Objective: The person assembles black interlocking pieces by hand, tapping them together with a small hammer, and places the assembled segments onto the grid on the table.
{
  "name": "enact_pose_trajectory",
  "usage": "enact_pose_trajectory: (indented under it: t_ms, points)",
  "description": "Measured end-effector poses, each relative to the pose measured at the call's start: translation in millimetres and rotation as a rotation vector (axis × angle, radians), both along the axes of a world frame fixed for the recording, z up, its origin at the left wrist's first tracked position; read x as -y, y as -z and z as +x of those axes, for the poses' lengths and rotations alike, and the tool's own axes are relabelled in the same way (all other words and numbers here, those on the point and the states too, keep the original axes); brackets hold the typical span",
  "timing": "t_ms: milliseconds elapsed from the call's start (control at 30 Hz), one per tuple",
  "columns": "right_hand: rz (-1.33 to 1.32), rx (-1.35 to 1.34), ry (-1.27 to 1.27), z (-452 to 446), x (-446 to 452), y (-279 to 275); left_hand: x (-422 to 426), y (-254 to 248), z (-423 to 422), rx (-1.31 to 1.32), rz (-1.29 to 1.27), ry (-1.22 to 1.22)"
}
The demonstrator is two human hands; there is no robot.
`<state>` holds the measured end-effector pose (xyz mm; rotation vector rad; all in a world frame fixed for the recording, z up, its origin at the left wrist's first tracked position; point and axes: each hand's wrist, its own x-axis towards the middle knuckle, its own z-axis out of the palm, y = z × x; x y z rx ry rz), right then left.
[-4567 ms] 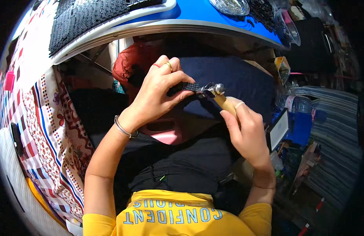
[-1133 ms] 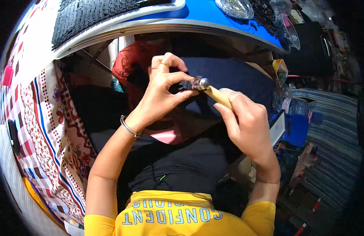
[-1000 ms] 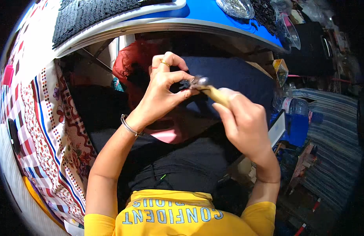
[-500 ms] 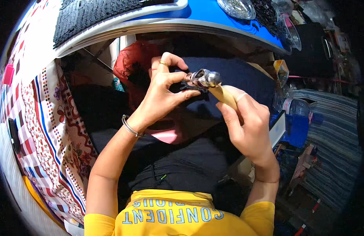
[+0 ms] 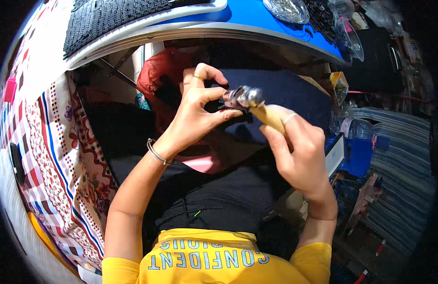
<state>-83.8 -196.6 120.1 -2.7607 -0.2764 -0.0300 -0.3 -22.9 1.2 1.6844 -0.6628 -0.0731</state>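
In my right hand is a hammer, gripped by its pale yellow handle. The shiny metal head is somewhat blurred and lies beyond the fingertips of my left hand. Thumb and forefinger of that hand are pinched on a small black piece, partly hidden by the fingers and hammer head. The other left fingers are curled. Below the hands a dark blue cloth is spread over a surface near my lap.
A blue-topped table with a pale edge crosses the front. On it lie rows of black strips, a clear dish and loose black pieces. Patterned cloth hangs left. A plastic bottle stands right.
The hammer head has shifted very slightly and looks more blurred. Both hands stay almost where they were, with the same grips.
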Motion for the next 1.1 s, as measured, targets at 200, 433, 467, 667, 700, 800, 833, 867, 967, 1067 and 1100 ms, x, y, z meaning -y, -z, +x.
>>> enact_pose_trajectory:
  t_ms: [200,433,467,667,700,800,833,867,967,1067,1100]
  points:
    - [0.109,0.127,-0.086,-2,4,2,1,0,-1,-0.049,-0.005,0.025]
    - [-0.036,0.019,-0.051,-1,5,-2,1,-1,-1,-0.057,0.008,0.015]
    - [-0.032,0.008,-0.033,-3,5,-1,1,0,-2,-0.046,0.012,0.013]
    - [0.042,0.042,0.011,-4,10,0,2,-1,1,0.004,0.015,-0.001]
    - [0.078,0.064,0.009,-5,12,0,2,0,0,0.001,0.014,-0.002]
    - [0.087,0.082,0.015,-8,16,0,2,0,0,0.003,0.021,-0.003]
    - [0.063,0.074,0.024,-9,16,0,2,0,-1,0.003,0.03,-0.001]
    - [0.037,0.069,0.03,-10,17,0,1,-1,0,0.006,0.038,-0.002]
    - [0.031,0.028,0.045,-13,19,3,0,-1,-2,-0.001,0.055,-0.001]
    - [0.074,-0.052,0.066,-14,21,5,2,-4,-1,-0.006,0.067,-0.001]
    - [0.072,-0.047,0.067,-15,22,5,2,-5,0,-0.001,0.065,0.0]
